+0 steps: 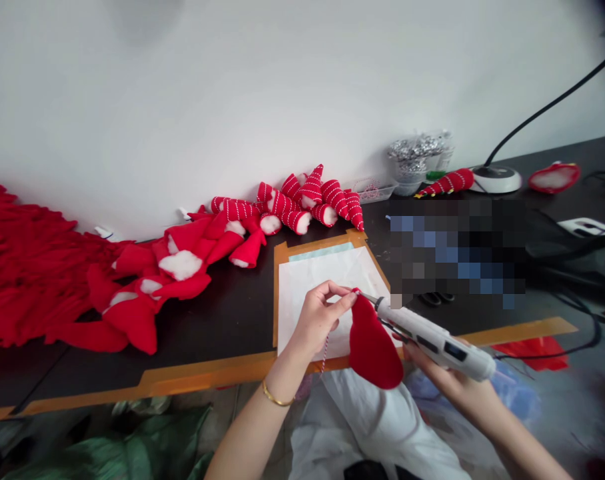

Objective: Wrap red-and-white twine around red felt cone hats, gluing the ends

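Pinched between the thumb and fingers of my left hand (325, 310) is the narrow tip of a red felt cone (375, 347). Its wide end hangs down over the table's front edge. A thin red-and-white string (325, 353) dangles below that hand. My right hand (445, 370) is wrapped round the handle of a white glue gun (435, 337), partly hidden behind its body. The gun's metal nozzle points left and meets the cone near its tip, close to my left fingertips. Under both lies a white sheet (302, 293) on the table.
Red cones wound with white string (287, 210) lie by the wall. Plain stuffed red cones (182, 260) and a heap of red felt (32, 267) fill the left. Behind stand a tub of silver tinsel (415, 160) and a lamp base (495, 179). Orange tape (207, 375) lines the front edge.
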{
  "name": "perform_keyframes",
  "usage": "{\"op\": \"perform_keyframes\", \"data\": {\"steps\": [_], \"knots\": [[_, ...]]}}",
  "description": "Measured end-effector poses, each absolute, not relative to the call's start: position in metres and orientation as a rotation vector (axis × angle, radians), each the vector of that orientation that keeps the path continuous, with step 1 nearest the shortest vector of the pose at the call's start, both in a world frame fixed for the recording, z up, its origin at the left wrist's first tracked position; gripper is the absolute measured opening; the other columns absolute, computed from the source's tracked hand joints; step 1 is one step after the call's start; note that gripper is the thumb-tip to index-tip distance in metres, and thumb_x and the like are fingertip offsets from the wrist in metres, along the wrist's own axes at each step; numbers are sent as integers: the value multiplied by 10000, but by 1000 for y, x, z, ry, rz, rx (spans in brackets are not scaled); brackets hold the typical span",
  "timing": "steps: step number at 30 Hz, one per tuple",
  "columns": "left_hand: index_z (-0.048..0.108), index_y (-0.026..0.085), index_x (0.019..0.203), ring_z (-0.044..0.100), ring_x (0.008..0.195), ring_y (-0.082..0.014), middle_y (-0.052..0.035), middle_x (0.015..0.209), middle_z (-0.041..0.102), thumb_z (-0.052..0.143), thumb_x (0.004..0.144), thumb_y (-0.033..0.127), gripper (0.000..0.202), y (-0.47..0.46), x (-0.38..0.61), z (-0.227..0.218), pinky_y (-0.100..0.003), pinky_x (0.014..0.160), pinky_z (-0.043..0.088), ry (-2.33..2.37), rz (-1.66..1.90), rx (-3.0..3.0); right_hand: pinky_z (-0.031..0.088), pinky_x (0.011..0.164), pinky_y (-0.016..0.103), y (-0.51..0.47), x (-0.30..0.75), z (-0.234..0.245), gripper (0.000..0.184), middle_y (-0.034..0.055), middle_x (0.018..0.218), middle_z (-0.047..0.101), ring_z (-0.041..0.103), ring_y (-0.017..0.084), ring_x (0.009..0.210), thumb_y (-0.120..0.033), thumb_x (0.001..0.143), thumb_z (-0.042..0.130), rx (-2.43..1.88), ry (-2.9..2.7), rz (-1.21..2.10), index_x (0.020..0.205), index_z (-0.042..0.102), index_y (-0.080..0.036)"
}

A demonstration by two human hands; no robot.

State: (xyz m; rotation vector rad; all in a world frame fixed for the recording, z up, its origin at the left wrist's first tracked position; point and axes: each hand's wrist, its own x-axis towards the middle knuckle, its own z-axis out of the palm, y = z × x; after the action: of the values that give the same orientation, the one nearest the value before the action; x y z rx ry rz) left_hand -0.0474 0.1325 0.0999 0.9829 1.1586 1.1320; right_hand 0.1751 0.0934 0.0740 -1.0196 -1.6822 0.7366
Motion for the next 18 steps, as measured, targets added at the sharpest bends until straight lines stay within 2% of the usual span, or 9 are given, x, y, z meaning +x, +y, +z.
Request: {"op": "perform_keyframes", "data": {"steps": [18], "knots": [[596,174,766,285,462,-23,1,787,631,818,725,417,331,132,-47,101,-198,374,133,1152,1128,977,572,515,200,94,178,64,124,-9,618,707,680,176,512,-196,818,664,-1046,-1701,740,698,662,-226]]}}
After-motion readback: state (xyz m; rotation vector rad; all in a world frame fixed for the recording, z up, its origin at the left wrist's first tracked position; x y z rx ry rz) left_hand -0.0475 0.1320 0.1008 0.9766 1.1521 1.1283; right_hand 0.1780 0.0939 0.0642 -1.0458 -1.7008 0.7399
